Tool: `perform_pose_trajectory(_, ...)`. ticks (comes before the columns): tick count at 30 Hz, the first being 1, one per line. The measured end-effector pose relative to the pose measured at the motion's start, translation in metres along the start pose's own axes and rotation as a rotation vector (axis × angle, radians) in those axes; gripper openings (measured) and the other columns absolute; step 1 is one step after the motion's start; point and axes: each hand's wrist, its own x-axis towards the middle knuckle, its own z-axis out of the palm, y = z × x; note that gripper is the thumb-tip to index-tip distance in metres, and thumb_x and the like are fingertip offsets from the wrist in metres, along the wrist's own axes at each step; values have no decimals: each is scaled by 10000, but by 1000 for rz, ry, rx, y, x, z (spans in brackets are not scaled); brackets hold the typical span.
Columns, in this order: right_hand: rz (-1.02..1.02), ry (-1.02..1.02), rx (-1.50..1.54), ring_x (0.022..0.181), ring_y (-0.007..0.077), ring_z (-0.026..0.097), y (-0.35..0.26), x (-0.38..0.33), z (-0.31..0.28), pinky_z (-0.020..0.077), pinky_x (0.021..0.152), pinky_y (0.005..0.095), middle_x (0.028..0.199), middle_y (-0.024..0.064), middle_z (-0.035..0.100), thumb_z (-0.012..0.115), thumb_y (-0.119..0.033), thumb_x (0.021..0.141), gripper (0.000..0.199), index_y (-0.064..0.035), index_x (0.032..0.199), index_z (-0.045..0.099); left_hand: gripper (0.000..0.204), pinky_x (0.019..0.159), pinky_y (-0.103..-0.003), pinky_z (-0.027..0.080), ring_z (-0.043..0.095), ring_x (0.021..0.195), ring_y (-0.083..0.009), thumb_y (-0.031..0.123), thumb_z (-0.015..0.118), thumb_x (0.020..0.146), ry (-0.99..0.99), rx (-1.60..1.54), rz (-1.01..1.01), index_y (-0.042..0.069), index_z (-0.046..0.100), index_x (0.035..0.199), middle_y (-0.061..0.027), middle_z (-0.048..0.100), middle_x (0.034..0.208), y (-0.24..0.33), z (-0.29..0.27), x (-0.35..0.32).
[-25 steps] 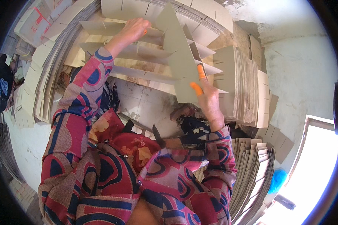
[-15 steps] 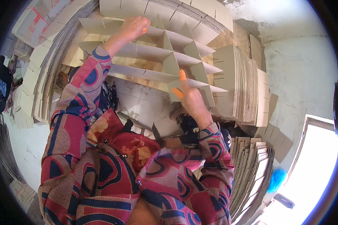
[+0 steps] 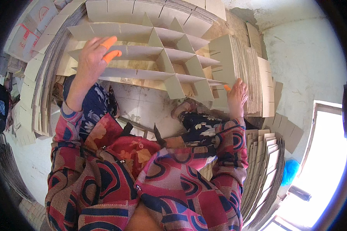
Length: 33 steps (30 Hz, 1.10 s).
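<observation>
A cardboard divider grid [image 3: 169, 61] stands in front of me. Its three long slotted strips run left to right, and two short cross strips are slotted through them on the right side. My left hand [image 3: 92, 59] hovers over the left part of the long strips, thumb and index finger apart, in orange finger covers, holding nothing. My right hand [image 3: 238, 96] is at the near edge of a stack of slotted cardboard strips [image 3: 243, 69] on the right. Its orange-tipped thumb is apart from the fingers, which rest at the stack's edge.
More slotted cardboard [image 3: 142, 11] lies beyond the grid, and another stack [image 3: 42, 73] is at the left. Upright cardboard sheets [image 3: 258, 165] stand at the lower right, near a blue bag [image 3: 290, 172] and a bright doorway. A printed carton [image 3: 23, 40] sits far left.
My left hand has let go of the far long strip and moved left and nearer. My right hand has left the cross strips and moved right to the stack.
</observation>
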Motion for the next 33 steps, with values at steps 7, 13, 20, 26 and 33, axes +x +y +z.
perform_pose_trajectory(7,18,-11,89,880,358,610,29,8,32,496,691,457,913,174,603,684,-106,783,276,-62,961,478,343,731,-359,489,620,856,-297,82,773,670,-60,-62,-41,-5,667,984,-144,682,950,6,7,-31)
perform_pose_trajectory(13,14,77,293,775,377,619,36,9,41,476,662,469,803,182,619,677,-107,783,219,-54,930,524,308,692,-362,443,597,808,-260,131,758,681,-35,-57,-15,9,657,945,-96,681,902,-1,14,-40)
perform_pose_trajectory(20,84,165,257,765,398,632,31,7,23,472,637,478,808,226,647,610,-99,811,163,-58,966,579,297,695,-359,448,594,796,-254,145,763,685,-35,-59,-31,17,660,933,-95,681,894,-4,21,-46)
perform_pose_trajectory(26,409,280,344,727,385,635,5,18,-39,466,622,499,798,204,647,581,-243,896,193,-77,991,559,376,694,-355,446,590,790,-257,227,799,642,-37,-98,-33,24,660,926,-100,679,904,-2,17,-50)
perform_pose_trajectory(33,-72,448,852,597,120,569,-89,14,-127,458,531,283,806,129,678,686,-98,830,253,1,1054,625,352,704,-357,445,585,786,-265,247,779,660,-111,-130,15,41,659,919,-89,658,852,-4,24,-57)
